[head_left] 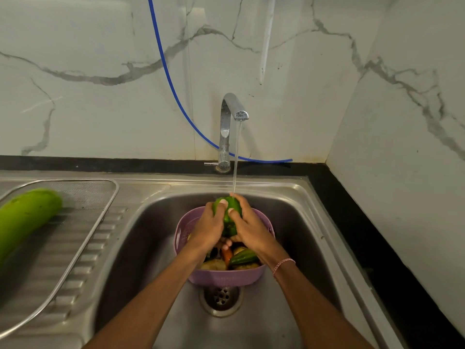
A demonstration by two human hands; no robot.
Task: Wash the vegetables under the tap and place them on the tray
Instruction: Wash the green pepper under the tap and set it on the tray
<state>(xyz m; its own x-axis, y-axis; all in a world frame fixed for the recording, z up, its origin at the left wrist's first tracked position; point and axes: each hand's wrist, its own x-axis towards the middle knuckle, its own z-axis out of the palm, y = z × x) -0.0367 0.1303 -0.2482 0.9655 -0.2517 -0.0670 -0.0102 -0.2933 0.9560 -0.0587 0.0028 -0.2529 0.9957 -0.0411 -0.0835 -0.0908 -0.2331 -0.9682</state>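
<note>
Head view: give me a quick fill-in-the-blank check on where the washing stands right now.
1. Both hands hold a green vegetable under the running ____.
2. The unwashed vegetables sit in a ____ colander in the sink.
3. The long green gourd lies on the ____ beside the sink.
4. A string band is on the ____ wrist.

Missing words: tap; purple; tray; right

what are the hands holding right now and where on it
Both hands, left hand and right hand, clasp a green vegetable by its opposite sides, under the tap's stream.
</note>
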